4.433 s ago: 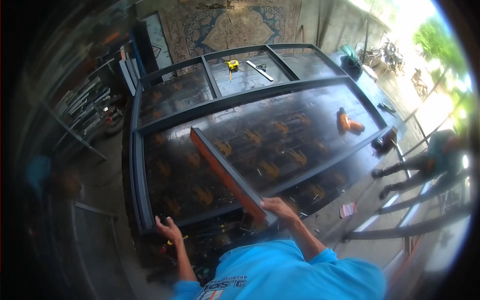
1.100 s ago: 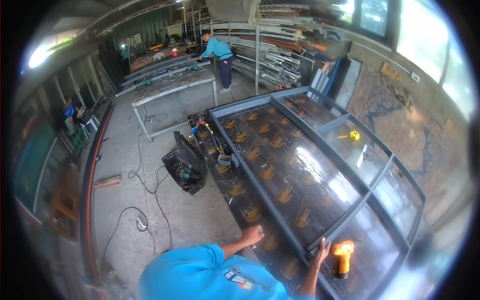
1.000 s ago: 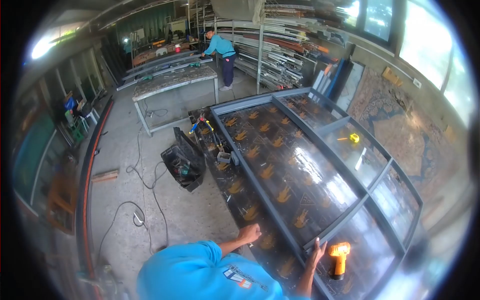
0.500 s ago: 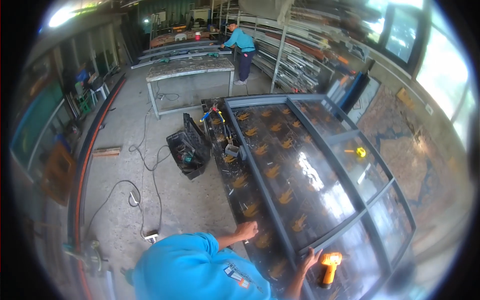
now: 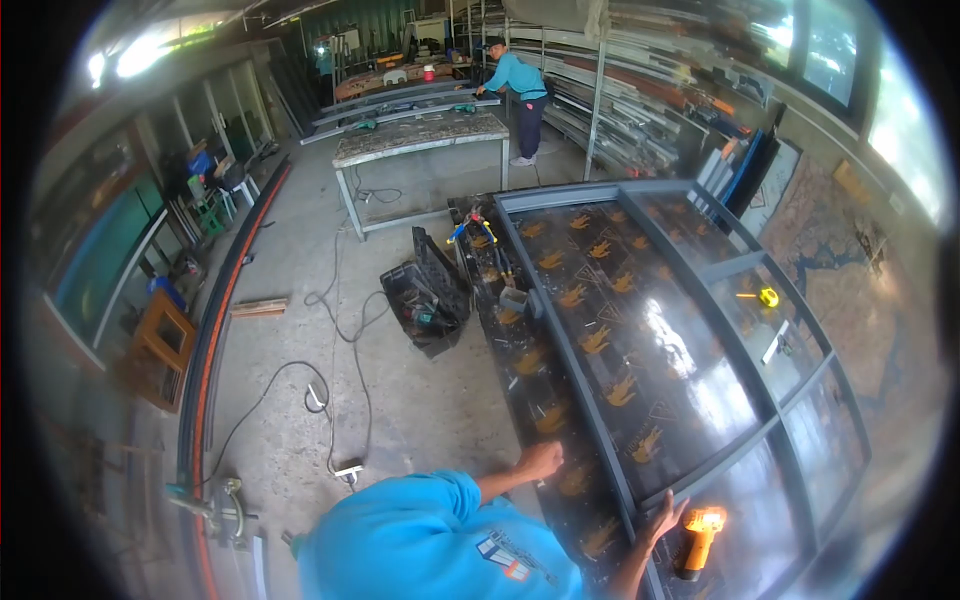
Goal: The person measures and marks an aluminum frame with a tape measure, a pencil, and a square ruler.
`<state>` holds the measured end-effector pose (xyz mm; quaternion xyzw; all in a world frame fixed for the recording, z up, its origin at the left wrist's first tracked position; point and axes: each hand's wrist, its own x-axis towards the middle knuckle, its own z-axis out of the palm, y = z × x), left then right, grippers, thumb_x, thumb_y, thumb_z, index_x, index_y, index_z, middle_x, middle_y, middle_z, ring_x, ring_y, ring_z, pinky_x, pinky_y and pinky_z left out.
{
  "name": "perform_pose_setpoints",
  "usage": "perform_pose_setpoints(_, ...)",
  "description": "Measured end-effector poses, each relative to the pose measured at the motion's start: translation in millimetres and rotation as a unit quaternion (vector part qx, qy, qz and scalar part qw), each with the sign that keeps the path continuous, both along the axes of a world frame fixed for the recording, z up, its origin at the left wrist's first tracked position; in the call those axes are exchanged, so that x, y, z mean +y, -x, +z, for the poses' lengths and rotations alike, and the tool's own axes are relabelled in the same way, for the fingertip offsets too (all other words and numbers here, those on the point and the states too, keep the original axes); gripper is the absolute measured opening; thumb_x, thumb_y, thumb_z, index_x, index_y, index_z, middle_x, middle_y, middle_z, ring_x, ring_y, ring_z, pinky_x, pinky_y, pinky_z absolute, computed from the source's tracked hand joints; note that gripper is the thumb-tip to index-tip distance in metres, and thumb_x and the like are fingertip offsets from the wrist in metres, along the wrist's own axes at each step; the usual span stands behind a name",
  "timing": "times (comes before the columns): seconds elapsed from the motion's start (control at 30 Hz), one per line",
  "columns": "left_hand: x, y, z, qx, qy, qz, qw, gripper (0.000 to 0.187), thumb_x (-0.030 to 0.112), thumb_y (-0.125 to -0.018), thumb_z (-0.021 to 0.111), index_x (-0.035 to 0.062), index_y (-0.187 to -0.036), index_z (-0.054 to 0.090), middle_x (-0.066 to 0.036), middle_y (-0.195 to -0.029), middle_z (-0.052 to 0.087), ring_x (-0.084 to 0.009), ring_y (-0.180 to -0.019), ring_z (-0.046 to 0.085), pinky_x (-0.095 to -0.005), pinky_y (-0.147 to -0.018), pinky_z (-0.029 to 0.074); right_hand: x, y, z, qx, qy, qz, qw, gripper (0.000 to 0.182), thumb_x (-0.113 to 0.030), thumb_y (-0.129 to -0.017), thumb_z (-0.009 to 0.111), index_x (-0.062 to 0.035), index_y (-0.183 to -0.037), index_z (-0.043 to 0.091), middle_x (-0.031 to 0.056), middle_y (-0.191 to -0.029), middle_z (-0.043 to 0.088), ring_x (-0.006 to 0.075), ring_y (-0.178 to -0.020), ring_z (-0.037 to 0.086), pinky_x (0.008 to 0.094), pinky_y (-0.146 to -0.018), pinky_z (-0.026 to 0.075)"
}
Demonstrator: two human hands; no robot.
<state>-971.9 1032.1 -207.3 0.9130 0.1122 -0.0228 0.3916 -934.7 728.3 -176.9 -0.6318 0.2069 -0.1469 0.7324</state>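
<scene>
My left hand (image 5: 540,460) is closed in a fist over the near edge of the dark, patterned work table (image 5: 575,480); whatever it may hold is hidden. My right hand (image 5: 664,518), its fingers stretched out and apart, is at the near crossbar of a grey metal frame (image 5: 755,368) that lies flat on the table. Just right of that hand, an orange cordless drill (image 5: 700,540) rests on the table inside the frame.
A black toolbox (image 5: 428,295) stands open on the floor, with cables around it. Pliers (image 5: 472,228) and a yellow tape measure (image 5: 768,297) lie on the table. Beyond the second table (image 5: 420,138), a person (image 5: 518,85) bends over long bars.
The whole view has swung left, so the scene sits further right. Both hands keep nearly the same places relative to the frame and table.
</scene>
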Motion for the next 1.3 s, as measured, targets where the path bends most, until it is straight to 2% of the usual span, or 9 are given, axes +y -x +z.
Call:
perform_pose_setpoints(0.57, -1, 7, -1, -0.005, 0.004, 0.008, 1.0, 0.016, 0.025, -0.084, 0.062, 0.0107, -0.09, 0.058, -0.007, -0.085, 0.067, -0.0289, -0.081, 0.064, -0.0415, -0.067, 0.049, 4, 9, 22, 0.046, 0.041, 0.001, 0.998, 0.076, -0.029, -0.085, 0.062, 0.0049, -0.142, 0.026, 0.0238, -0.133, 0.043, 0.0315, -0.122, 0.044, 0.0352, -0.108, 0.026)
perform_pose_setpoints(0.63, 1, 5, -1, -0.025, 0.009, 0.005, 1.0, 0.016, 0.026, -0.084, 0.062, 0.0108, -0.09, 0.058, -0.007, -0.086, 0.067, -0.0282, -0.082, 0.065, -0.0409, -0.067, 0.05, 1, 4, 16, 0.052, 0.043, 0.031, 0.997, 0.084, -0.041, -0.084, 0.06, 0.0075, -0.141, 0.024, 0.024, -0.144, 0.031, 0.0321, -0.133, 0.032, 0.038, -0.111, 0.021)
perform_pose_setpoints(0.7, 2, 4, -2, -0.027, 0.005, 0.005, 1.0, 0.016, 0.025, -0.084, 0.062, 0.0106, -0.09, 0.058, -0.007, -0.086, 0.067, -0.0279, -0.082, 0.065, -0.0406, -0.067, 0.05, 1, 3, 14, 0.051, 0.039, 0.03, 0.998, 0.083, -0.04, -0.084, 0.06, 0.0076, -0.141, 0.024, 0.0238, -0.144, 0.031, 0.0316, -0.133, 0.032, 0.0378, -0.111, 0.021)
perform_pose_setpoints(0.77, 2, 5, 2, -0.026, 0.007, -0.003, 1.0, 0.017, 0.026, -0.085, 0.062, 0.0102, -0.09, 0.058, -0.006, -0.086, 0.067, -0.0278, -0.082, 0.065, -0.0404, -0.067, 0.05, 4, 5, 20, 0.039, 0.025, 0.015, 0.999, 0.079, -0.032, -0.084, 0.063, 0.0037, -0.143, 0.024, 0.0239, -0.135, 0.041, 0.0313, -0.124, 0.042, 0.0354, -0.108, 0.025)
perform_pose_setpoints(0.97, 1, 5, 2, -0.025, 0.009, 0.001, 1.0, 0.018, 0.027, -0.085, 0.061, 0.0094, -0.09, 0.059, -0.008, -0.087, 0.067, -0.0283, -0.081, 0.065, -0.0408, -0.067, 0.05, -7, 7, 14, 0.066, 0.002, 0.054, 0.996, 0.087, -0.041, -0.082, 0.063, 0.0028, -0.144, 0.02, 0.0258, -0.143, 0.031, 0.0335, -0.132, 0.033, 0.0373, -0.11, 0.021)
perform_pose_setpoints(1.03, 3, 6, 2, -0.032, 0.017, -0.004, 0.999, 0.018, 0.027, -0.085, 0.061, 0.0095, -0.09, 0.059, -0.008, -0.086, 0.067, -0.0285, -0.081, 0.065, -0.0409, -0.066, 0.05, -9, 13, 18, 0.084, 0.08, 0.107, 0.987, 0.089, -0.041, -0.084, 0.061, 0.0036, -0.145, 0.014, 0.0228, -0.147, 0.024, 0.033, -0.135, 0.027, 0.0393, -0.11, 0.021)
perform_pose_setpoints(1.07, 2, 7, 0, -0.044, 0.025, 0.002, 0.999, 0.017, 0.026, -0.084, 0.062, 0.0099, -0.09, 0.059, -0.007, -0.085, 0.067, -0.0282, -0.081, 0.065, -0.0407, -0.066, 0.05, 5, 22, 49, 0.137, 0.147, 0.099, 0.975, 0.091, -0.041, -0.082, 0.064, 0.0003, -0.146, 0.014, 0.0225, -0.147, 0.023, 0.034, -0.136, 0.025, 0.0395, -0.11, 0.022)
perform_pose_setpoints(1.17, 3, 6, 2, -0.03, 0.025, -0.002, 0.999, 0.017, 0.025, -0.084, 0.062, 0.0098, -0.09, 0.059, -0.007, -0.085, 0.067, -0.0277, -0.081, 0.065, -0.0404, -0.066, 0.05, -5, 28, 45, 0.105, 0.234, 0.18, 0.95, 0.099, -0.048, -0.075, 0.069, -0.0049, -0.147, 0.015, 0.0245, -0.146, 0.024, 0.037, -0.133, 0.03, 0.0389, -0.11, 0.022)
perform_pose_setpoints(1.3, 4, 7, 3, -0.033, 0.025, -0.004, 0.999, 0.018, 0.026, -0.085, 0.061, 0.0094, -0.091, 0.059, -0.007, -0.084, 0.067, -0.0275, -0.08, 0.065, -0.0402, -0.066, 0.05, -5, 33, 32, 0.157, 0.248, 0.144, 0.945, 0.102, -0.047, -0.074, 0.072, -0.0062, -0.147, 0.013, 0.0253, -0.146, 0.024, 0.0373, -0.134, 0.029, 0.0392, -0.11, 0.023)
